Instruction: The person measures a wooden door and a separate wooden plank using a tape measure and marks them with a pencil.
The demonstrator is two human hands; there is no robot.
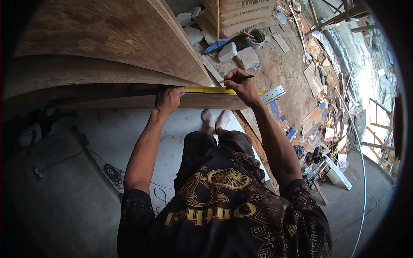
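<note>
My left hand (170,98) is closed on the left end of the yellow tape measure (204,90), which is stretched along a long wooden plank (206,102). My right hand (241,88) grips a thin dark pencil (247,77) just above the tape, near the plank's right end. A perforated pale metal piece (274,93) juts out there, beside that hand. Large plywood sheets (107,41) stand at the upper left, directly against the plank. My feet in socks show below it.
Stacked paper sacks (243,17), a bucket (255,38), broken blocks (246,57) and a blue tool (215,46) lie beyond. Scrap wood and rubbish (327,142) cover the ground at right, crossed by a white hose (357,142). Coiled cables (114,174) lie lower left.
</note>
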